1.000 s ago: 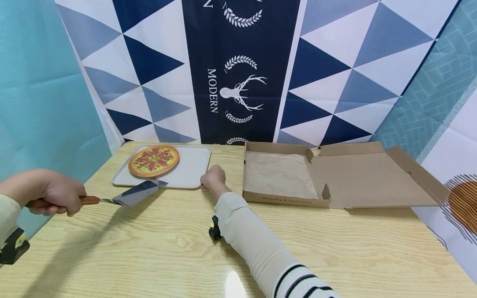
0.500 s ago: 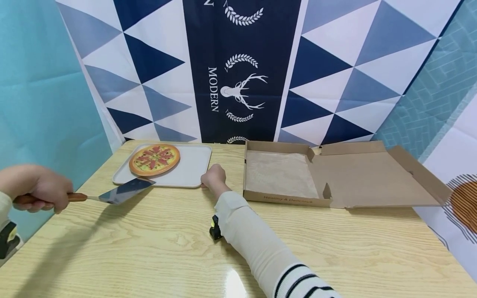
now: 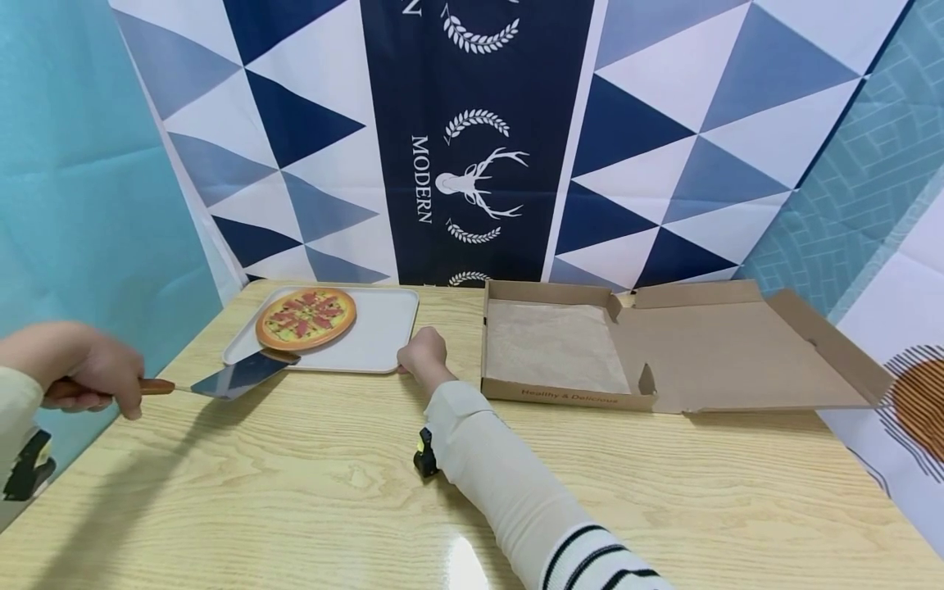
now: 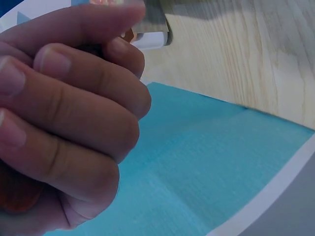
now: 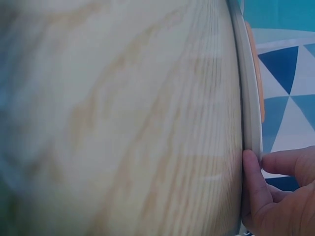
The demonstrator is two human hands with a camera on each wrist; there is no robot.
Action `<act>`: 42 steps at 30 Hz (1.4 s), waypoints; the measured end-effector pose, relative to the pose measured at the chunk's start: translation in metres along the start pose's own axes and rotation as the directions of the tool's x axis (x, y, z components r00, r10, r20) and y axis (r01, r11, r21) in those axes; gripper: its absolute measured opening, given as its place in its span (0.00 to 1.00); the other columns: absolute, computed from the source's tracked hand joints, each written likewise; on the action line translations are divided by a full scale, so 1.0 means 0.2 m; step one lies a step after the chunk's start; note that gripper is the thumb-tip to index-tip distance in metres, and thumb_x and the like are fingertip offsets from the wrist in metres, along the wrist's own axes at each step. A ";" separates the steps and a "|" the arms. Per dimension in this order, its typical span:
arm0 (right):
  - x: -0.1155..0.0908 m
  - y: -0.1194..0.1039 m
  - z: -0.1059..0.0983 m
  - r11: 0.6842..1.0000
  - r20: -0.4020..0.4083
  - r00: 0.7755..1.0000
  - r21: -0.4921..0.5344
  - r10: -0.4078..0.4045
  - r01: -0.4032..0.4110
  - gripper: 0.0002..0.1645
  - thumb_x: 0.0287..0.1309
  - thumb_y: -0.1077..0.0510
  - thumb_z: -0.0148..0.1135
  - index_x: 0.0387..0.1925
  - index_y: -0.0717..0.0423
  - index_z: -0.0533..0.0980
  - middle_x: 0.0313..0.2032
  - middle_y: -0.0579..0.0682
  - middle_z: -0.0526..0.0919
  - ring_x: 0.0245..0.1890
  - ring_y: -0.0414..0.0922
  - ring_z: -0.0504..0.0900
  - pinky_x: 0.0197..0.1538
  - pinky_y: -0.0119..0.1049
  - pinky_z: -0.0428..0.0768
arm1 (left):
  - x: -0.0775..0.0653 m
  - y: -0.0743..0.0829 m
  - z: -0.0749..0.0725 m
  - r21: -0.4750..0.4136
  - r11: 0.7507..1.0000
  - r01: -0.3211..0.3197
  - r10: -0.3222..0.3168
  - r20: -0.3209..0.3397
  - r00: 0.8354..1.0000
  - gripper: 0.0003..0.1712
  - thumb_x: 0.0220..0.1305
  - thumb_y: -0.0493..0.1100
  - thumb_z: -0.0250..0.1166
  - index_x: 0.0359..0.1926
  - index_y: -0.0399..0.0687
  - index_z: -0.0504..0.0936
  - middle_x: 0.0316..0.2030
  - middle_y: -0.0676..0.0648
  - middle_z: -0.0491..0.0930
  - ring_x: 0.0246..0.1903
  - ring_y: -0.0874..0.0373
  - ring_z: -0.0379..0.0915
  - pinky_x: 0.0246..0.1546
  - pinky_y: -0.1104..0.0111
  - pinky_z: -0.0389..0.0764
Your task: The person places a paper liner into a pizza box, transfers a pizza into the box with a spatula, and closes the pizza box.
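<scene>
A round pizza lies on the left part of a white tray at the back left of the table. My left hand grips the wooden handle of a metal pizza spatula. Its blade tilts, with the tip over the tray's front rim just below the pizza; whether it touches either is hard to tell. In the left wrist view, curled fingers wrap the handle, mostly hidden. My right hand holds the tray's front right corner. The right wrist view shows thumb and finger pinching the tray's rim.
An open cardboard pizza box lined with paper stands right of the tray. Its lid is folded out flat to the right. Patterned cloth hangs behind the wooden table.
My left hand has shifted left, drawing the spatula's tip leftward along the tray's front edge. Pizza, tray and right hand stay in place.
</scene>
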State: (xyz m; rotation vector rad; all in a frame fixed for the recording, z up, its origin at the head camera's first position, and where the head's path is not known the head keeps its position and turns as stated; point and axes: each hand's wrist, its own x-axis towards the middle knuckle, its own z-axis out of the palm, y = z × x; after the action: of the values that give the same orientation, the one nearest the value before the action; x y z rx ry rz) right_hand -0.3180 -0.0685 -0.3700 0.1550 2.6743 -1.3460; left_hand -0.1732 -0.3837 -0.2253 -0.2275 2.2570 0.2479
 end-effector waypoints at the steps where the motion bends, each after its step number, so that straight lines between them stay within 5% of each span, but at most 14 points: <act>1: 0.00 0.00 0.00 1.000 -0.001 1.000 -0.002 0.001 -0.001 0.14 0.52 0.71 0.62 0.43 0.71 0.77 0.15 0.51 0.79 0.10 0.38 0.76 0.14 0.25 0.69 | 0.00 0.01 0.00 0.008 1.000 -0.007 0.007 0.004 1.000 0.32 0.66 0.43 0.61 0.57 0.17 0.63 0.12 0.59 0.60 0.12 0.70 0.46 0.16 0.78 0.52; 6: 0.00 0.00 0.00 1.000 -0.006 1.000 -0.008 0.005 -0.006 0.14 0.52 0.71 0.62 0.43 0.70 0.76 0.17 0.51 0.79 0.11 0.38 0.77 0.15 0.25 0.69 | 0.01 0.04 -0.01 0.030 0.999 -0.030 0.029 0.032 0.999 0.30 0.69 0.51 0.60 0.56 0.25 0.71 0.12 0.59 0.59 0.12 0.70 0.47 0.16 0.78 0.53; 9: 0.00 0.00 -0.01 1.000 -0.006 1.000 0.000 0.006 -0.006 0.14 0.52 0.71 0.62 0.43 0.69 0.76 0.18 0.51 0.78 0.12 0.39 0.78 0.15 0.25 0.69 | 0.01 0.06 0.00 0.013 1.000 -0.023 0.023 0.022 0.999 0.20 0.71 0.53 0.57 0.41 0.39 0.80 0.12 0.60 0.59 0.12 0.71 0.50 0.16 0.79 0.55; 13: -0.01 -0.01 -0.01 1.000 -0.002 1.000 0.010 0.010 -0.010 0.15 0.52 0.72 0.61 0.44 0.70 0.76 0.18 0.51 0.78 0.13 0.40 0.80 0.15 0.25 0.69 | 0.00 0.08 0.01 -0.029 0.999 -0.027 0.027 0.000 1.000 0.19 0.72 0.53 0.54 0.24 0.52 0.71 0.12 0.60 0.59 0.12 0.72 0.51 0.16 0.80 0.57; 19: -0.01 -0.01 -0.01 1.000 0.000 1.000 0.004 -0.003 0.003 0.15 0.52 0.72 0.61 0.44 0.70 0.76 0.16 0.51 0.78 0.11 0.39 0.76 0.14 0.25 0.68 | 0.00 0.10 0.00 -0.026 0.998 -0.051 0.051 0.011 0.999 0.21 0.72 0.51 0.53 0.51 0.38 0.77 0.12 0.60 0.60 0.11 0.72 0.51 0.15 0.80 0.58; 26: -0.01 0.00 -0.01 1.000 -0.002 1.000 0.006 0.000 0.000 0.13 0.51 0.72 0.62 0.41 0.70 0.76 0.17 0.51 0.78 0.10 0.39 0.75 0.14 0.26 0.68 | 0.03 0.13 0.00 -0.009 0.999 -0.043 0.043 0.019 0.999 0.26 0.72 0.51 0.53 0.61 0.36 0.74 0.11 0.60 0.60 0.11 0.71 0.51 0.15 0.80 0.57; 33: 0.01 0.00 0.00 1.000 -0.014 1.000 0.004 0.004 -0.004 0.13 0.51 0.72 0.62 0.41 0.69 0.76 0.18 0.51 0.78 0.10 0.39 0.76 0.14 0.25 0.68 | 0.07 0.17 0.01 -0.014 0.999 -0.039 0.040 0.008 0.999 0.24 0.72 0.49 0.52 0.57 0.34 0.76 0.11 0.60 0.59 0.11 0.72 0.51 0.15 0.80 0.58; 42: -0.01 0.00 -0.01 1.000 -0.010 1.000 0.004 0.008 -0.008 0.11 0.50 0.72 0.61 0.38 0.67 0.77 0.16 0.50 0.77 0.08 0.37 0.73 0.17 0.26 0.71 | 0.12 0.20 0.03 -0.054 0.998 -0.018 0.019 0.016 1.000 0.31 0.73 0.48 0.52 0.68 0.30 0.64 0.11 0.60 0.60 0.10 0.72 0.51 0.15 0.81 0.61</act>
State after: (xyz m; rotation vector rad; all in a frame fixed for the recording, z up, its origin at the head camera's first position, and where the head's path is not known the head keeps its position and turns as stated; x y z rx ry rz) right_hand -0.3153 -0.0665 -0.3674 0.1727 2.6766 -1.3517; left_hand -0.1944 -0.3461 -0.2432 -0.2324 2.2383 0.3197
